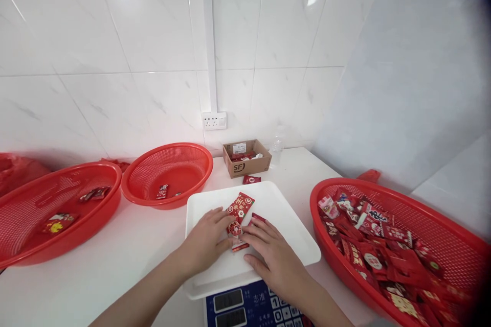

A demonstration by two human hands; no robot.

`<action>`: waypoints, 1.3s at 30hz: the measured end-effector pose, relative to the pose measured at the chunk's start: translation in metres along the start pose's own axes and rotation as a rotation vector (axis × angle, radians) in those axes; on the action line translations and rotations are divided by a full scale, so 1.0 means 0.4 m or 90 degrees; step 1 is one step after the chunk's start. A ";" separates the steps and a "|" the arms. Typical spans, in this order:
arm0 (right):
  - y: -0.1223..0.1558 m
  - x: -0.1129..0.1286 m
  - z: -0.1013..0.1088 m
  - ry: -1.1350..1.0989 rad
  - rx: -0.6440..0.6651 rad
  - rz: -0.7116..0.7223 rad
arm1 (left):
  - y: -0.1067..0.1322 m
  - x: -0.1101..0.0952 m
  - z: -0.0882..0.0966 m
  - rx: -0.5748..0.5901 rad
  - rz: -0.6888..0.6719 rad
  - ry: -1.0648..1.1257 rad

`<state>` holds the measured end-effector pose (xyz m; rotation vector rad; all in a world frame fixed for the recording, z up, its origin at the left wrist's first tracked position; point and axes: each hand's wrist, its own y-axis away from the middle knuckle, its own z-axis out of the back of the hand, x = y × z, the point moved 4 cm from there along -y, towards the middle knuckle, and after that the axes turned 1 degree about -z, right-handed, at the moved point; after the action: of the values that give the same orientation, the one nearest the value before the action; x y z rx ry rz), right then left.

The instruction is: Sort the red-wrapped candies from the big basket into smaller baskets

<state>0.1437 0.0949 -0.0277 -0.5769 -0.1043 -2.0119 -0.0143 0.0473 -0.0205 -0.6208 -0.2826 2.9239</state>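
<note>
Handling looks unfinished, with red packets (241, 204) on the tray (287, 222) between left hand (206, 237) and right hand (274, 254), whose grip I cannot tell, many in the basket (437, 225) right of it, few in 2 leftward baskets (169, 162).

My left hand (207, 237) and right hand (272, 250) are bare, down past the wrists (184, 261). My fingers (256, 233) are slender, with rounded ends. My left forearm (151, 287) and right forearm (324, 302) are bare too, smooth, slim near the hand and wider toward the view's edge.
</note>
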 end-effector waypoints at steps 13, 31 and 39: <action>0.001 -0.002 0.000 -0.008 0.010 0.002 | -0.027 0.056 0.122 -0.272 0.103 -0.016; 0.000 -0.007 -0.008 -0.032 -0.009 -0.001 | -0.115 -0.006 -0.020 0.033 0.059 0.088; 0.001 -0.004 -0.002 -0.020 0.007 -0.023 | -0.080 0.008 -0.007 0.018 0.087 0.233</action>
<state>0.1444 0.0958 -0.0290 -0.6035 -0.1446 -2.0369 -0.0128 0.0793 -0.0175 -1.1901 -0.1610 2.8549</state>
